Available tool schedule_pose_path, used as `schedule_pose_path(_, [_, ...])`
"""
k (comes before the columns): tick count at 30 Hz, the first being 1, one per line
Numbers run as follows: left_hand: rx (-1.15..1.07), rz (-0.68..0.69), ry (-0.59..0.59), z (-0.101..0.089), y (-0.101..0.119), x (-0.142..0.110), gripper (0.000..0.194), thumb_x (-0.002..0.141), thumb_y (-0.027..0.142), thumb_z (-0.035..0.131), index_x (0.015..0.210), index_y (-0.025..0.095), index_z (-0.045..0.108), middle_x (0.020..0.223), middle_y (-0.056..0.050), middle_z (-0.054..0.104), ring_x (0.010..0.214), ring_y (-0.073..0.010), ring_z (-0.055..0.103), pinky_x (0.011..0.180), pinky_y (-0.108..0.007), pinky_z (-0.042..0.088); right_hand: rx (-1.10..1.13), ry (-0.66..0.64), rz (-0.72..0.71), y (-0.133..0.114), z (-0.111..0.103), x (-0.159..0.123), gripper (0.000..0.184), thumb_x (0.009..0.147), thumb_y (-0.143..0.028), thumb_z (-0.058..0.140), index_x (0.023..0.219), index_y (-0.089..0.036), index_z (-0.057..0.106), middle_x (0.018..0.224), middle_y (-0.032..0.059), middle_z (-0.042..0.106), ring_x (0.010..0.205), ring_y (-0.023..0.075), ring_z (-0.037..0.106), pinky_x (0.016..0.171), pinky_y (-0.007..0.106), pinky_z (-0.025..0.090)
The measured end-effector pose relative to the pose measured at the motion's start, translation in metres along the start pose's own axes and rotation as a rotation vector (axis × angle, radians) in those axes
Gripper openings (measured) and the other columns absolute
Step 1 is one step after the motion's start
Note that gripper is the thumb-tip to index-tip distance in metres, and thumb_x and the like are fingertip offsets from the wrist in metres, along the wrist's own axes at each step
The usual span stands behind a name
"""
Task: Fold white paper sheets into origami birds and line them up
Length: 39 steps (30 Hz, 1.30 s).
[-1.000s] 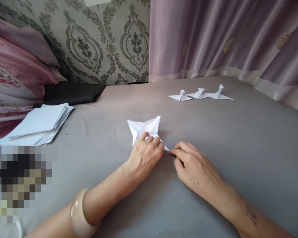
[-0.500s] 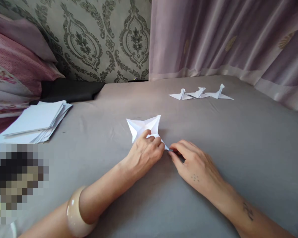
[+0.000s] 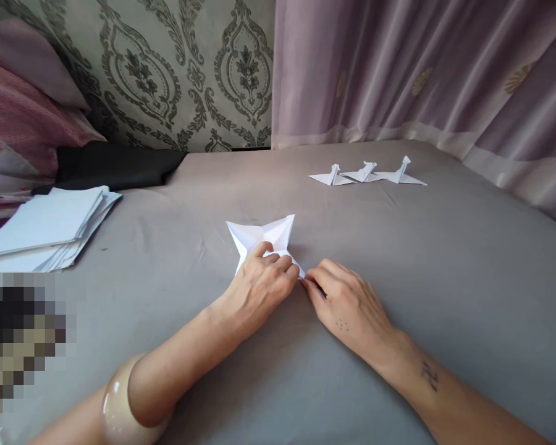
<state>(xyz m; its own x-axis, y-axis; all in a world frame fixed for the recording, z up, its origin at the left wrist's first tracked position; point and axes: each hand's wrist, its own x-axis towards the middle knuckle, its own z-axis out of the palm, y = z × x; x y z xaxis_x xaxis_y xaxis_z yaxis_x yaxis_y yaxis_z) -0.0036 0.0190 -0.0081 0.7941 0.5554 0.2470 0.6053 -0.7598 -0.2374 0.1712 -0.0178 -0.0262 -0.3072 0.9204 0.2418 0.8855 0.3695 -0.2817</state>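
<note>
A sheet of white folded paper (image 3: pixel 277 233), creased into a four-pointed star shape, lies on the grey cloth in front of me. My left hand (image 3: pixel 266 281) rests over its near part, fingers curled onto the paper, and hides that side. At the lower right, my right hand (image 3: pixel 340 290) pinches the paper's near right tip between thumb and fingertips. The far two points stick out beyond my left hand.
Three white origami birds (image 3: pixel 367 173) sit in a row at the back right. To the left lies a stack of white paper (image 3: pixel 46 225), with a black folded cloth or case (image 3: pixel 115 165) behind it. A purple curtain (image 3: pixel 375 68) hangs behind the grey surface (image 3: pixel 467 296).
The whole view has shifted slightly, with everything appearing further left. My right thumb and fingers now close on the paper's tip, nearer to my left hand.
</note>
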Motion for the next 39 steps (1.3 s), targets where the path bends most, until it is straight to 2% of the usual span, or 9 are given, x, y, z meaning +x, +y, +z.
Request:
schedule_pose_path(9, [0.003,0.0,-0.019,0.0,0.0,0.0,0.023,0.079,0.0,0.042,0.074,0.017,0.057,0.066,-0.001,0.06,0.059,-0.0159,0.058,0.084,-0.036,0.042,0.0,-0.06,0.066,-0.003,0.001,-0.002,0.02,0.094,-0.024,0.045,0.084,-0.023,0.062,0.079,0.0003,0.06,0.067,0.0129,0.056,0.054,0.029,0.027])
schedule_pose_path(17, [-0.017,-0.053,-0.04,0.001,0.003,0.001,0.018,0.084,0.006,0.048,0.073,0.017,0.058,0.066,-0.002,0.06,0.06,-0.0161,0.059,0.081,-0.036,0.041,0.042,-0.069,0.154,-0.001,0.0,0.0,0.018,0.092,-0.026,0.048,0.08,-0.023,0.062,0.076,-0.0007,0.06,0.062,0.012,0.056,0.053,0.027,0.029])
schedule_pose_path(23, [-0.056,-0.082,-0.042,0.003,0.004,0.004,0.023,0.089,0.011,0.048,0.07,0.017,0.059,0.066,-0.002,0.061,0.06,-0.0163,0.058,0.077,-0.037,0.039,0.11,-0.063,0.179,0.002,0.004,0.002,0.017,0.089,-0.026,0.05,0.076,-0.023,0.062,0.074,-0.0013,0.061,0.059,0.0114,0.055,0.053,0.026,0.031])
schedule_pose_path(30, [-0.042,-0.079,-0.029,0.005,0.004,0.006,0.026,0.091,0.013,0.048,0.068,0.016,0.061,0.064,-0.001,0.061,0.059,-0.0153,0.058,0.077,-0.037,0.038,0.222,-0.162,0.205,0.012,-0.014,0.004,0.019,0.086,-0.022,0.05,0.073,-0.024,0.063,0.073,-0.0023,0.062,0.061,0.0112,0.055,0.054,0.024,0.036])
schedule_pose_path(36, [-0.052,-0.072,-0.054,0.004,0.003,0.005,0.023,0.088,0.008,0.05,0.072,0.017,0.064,0.065,-0.001,0.062,0.059,-0.0155,0.059,0.077,-0.037,0.039,0.16,-0.13,0.107,0.012,-0.026,-0.007,0.026,0.088,-0.016,0.045,0.094,-0.029,0.067,0.078,-0.0021,0.062,0.057,0.0103,0.054,0.055,0.025,0.036])
schedule_pose_path(39, [-0.059,-0.071,-0.07,0.004,0.003,0.006,0.022,0.085,0.004,0.049,0.074,0.017,0.064,0.067,-0.001,0.063,0.061,-0.0161,0.06,0.078,-0.037,0.038,0.069,-0.135,0.056,0.008,-0.022,-0.01,0.027,0.087,-0.013,0.045,0.092,-0.028,0.067,0.078,-0.002,0.06,0.056,0.009,0.052,0.055,0.026,0.033])
